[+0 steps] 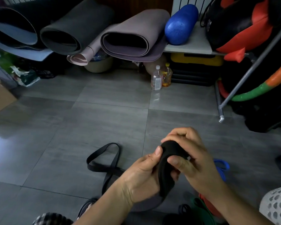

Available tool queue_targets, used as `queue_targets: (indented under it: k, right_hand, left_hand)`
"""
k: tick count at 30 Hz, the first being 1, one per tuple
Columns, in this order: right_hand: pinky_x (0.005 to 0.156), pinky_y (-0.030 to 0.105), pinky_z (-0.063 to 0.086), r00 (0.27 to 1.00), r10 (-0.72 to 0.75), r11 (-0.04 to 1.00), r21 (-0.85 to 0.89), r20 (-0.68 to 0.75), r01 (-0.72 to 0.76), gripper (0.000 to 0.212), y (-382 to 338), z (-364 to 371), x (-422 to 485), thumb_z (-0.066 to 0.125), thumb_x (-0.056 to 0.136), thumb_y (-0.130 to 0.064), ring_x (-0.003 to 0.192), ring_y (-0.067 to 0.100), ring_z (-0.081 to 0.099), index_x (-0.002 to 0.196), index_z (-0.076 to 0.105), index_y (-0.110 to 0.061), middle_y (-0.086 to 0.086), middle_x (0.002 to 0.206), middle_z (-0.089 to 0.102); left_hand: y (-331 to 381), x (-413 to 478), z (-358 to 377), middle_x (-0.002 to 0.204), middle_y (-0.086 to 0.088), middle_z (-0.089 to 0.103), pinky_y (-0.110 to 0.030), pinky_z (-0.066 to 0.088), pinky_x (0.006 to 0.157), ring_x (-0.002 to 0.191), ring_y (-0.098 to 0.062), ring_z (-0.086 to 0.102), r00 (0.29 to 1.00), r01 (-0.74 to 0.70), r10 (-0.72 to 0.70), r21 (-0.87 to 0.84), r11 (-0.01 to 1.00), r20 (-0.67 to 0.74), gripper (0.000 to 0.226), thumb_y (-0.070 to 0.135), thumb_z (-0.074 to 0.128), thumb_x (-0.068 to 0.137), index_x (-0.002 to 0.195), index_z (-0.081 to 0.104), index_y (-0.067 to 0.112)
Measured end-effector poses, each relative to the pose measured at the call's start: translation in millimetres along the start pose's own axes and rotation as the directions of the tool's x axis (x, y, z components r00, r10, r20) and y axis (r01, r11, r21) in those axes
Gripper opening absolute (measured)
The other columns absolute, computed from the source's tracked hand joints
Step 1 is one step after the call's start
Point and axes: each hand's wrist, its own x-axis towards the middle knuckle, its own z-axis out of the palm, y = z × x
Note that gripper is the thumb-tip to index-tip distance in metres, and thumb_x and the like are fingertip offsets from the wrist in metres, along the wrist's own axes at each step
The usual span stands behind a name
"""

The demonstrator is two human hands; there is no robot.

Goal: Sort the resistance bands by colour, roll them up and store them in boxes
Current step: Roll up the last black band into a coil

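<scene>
Two hands hold a black resistance band (168,161) at near centre, above the grey tiled floor (88,119). The left hand (141,179) pinches the band's flat part between the thumb and curled fingers. The right hand (191,158) grips the rolled part, with its fingers (182,132) curled together over the top and the thumb pressed on the near face. A black loop (102,158) lies on the floor to the left, and its end passes beneath the left hand. A blue band (222,166) lies just right of the right hand. A green band (198,205) and a red band (209,207) lie near, partly hidden by the right forearm. Far: rolled mats (133,34), blue foam roller (181,24), two bottles (156,78).
</scene>
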Motion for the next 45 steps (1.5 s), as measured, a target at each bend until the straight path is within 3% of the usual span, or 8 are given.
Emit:
queue_targets:
  k: [7, 11, 15, 21, 29, 36, 40, 45]
  right_hand:
    - [0.099, 0.015, 0.034, 0.993, 0.065, 0.949, 0.303, 0.097, -0.092, 0.05, -2, 12, 2, 0.051, 0.073, -0.071, 0.119, 0.006, 0.043, 0.114, 0.058, -0.042, -0.014, 0.116, 0.043]
    - [0.084, 0.005, 0.034, 0.927, 0.148, 0.989, -0.041, 0.344, -0.143, 0.068, 4, -15, 12, 0.065, 0.067, -0.063, 0.1, -0.005, 0.041, 0.128, 0.033, -0.061, -0.033, 0.108, 0.032]
    - [0.068, 0.011, 0.041, 0.905, 0.023, 0.87, -0.454, 0.425, 0.192, 0.064, 2, -2, 4, 0.08, 0.067, -0.034, 0.083, 0.002, 0.052, 0.124, 0.052, -0.025, -0.014, 0.102, 0.048]
    - [0.059, 0.015, 0.047, 0.967, -0.081, 0.822, -0.532, 0.243, 0.202, 0.063, 2, 16, -1, 0.086, 0.055, -0.033, 0.07, 0.011, 0.062, 0.104, 0.049, -0.017, -0.003, 0.087, 0.061]
    - [0.069, 0.017, 0.046, 0.975, 0.086, 0.996, 0.017, 0.207, -0.091, 0.04, -5, -13, 15, 0.073, 0.057, -0.054, 0.08, 0.009, 0.058, 0.091, 0.065, -0.034, -0.011, 0.085, 0.062]
    - [0.087, 0.028, 0.046, 0.978, 0.135, 0.844, 0.499, 0.162, -0.199, 0.041, 0, 0, 7, 0.081, 0.047, -0.057, 0.1, 0.007, 0.054, 0.083, 0.07, -0.04, -0.021, 0.099, 0.057]
    - [0.067, 0.02, 0.051, 0.948, 0.246, 0.64, 0.701, 0.201, -0.315, 0.052, 6, 15, -1, 0.086, 0.042, -0.05, 0.09, 0.004, 0.059, 0.086, 0.074, -0.026, -0.015, 0.103, 0.059]
    - [0.084, 0.009, 0.038, 0.922, 0.21, 0.974, 0.011, 0.325, -0.226, 0.074, 6, -16, 10, 0.073, 0.054, -0.063, 0.106, -0.006, 0.045, 0.121, 0.044, -0.049, -0.03, 0.115, 0.045]
  left_hand:
    - [9, -6, 4, 0.067, 0.0, 0.062, -0.018, 0.047, 0.063, 0.061, -0.008, 0.055, 0.978, -0.146, 0.163, 0.135, 0.98, -0.128, 0.033, 0.04, 0.084, 0.058, 0.074, 0.071, 0.014]
    - [35, -16, 1, 0.063, 0.004, 0.066, -0.018, 0.047, 0.059, 0.058, -0.006, 0.06, 0.919, -0.015, 0.238, 0.576, 0.818, -0.314, 0.013, 0.027, 0.078, 0.065, 0.066, 0.07, 0.017]
    - [35, -19, 2, 0.062, 0.012, 0.065, -0.013, 0.046, 0.061, 0.06, 0.002, 0.06, 0.884, 0.155, 0.295, 0.821, 0.549, -0.364, 0.008, 0.016, 0.074, 0.074, 0.074, 0.066, 0.017]
    - [31, -14, 0, 0.072, -0.001, 0.067, -0.016, 0.05, 0.062, 0.065, -0.005, 0.061, 0.852, 0.119, 0.332, 0.767, 0.63, -0.404, 0.008, 0.015, 0.071, 0.078, 0.078, 0.067, 0.007]
    - [35, -17, -15, 0.094, -0.007, 0.068, -0.024, 0.046, 0.088, 0.095, -0.017, 0.062, 0.967, -0.029, 0.168, 0.575, 0.817, -0.19, 0.044, 0.04, 0.078, 0.067, 0.095, 0.07, 0.008]
    - [19, -10, -7, 0.079, -0.001, 0.066, -0.021, 0.048, 0.076, 0.074, -0.01, 0.059, 0.997, -0.054, 0.069, 0.293, 0.955, -0.042, 0.053, 0.05, 0.079, 0.061, 0.089, 0.069, 0.006]
    - [13, -9, 4, 0.076, 0.0, 0.068, -0.018, 0.049, 0.072, 0.07, -0.008, 0.062, 0.989, -0.094, 0.118, 0.239, 0.966, -0.089, 0.036, 0.045, 0.077, 0.065, 0.079, 0.073, 0.012]
    - [30, -10, 0, 0.071, -0.001, 0.066, -0.019, 0.047, 0.069, 0.072, -0.013, 0.061, 0.913, 0.058, 0.202, 0.603, 0.796, -0.354, 0.025, 0.036, 0.069, 0.074, 0.075, 0.069, 0.011]
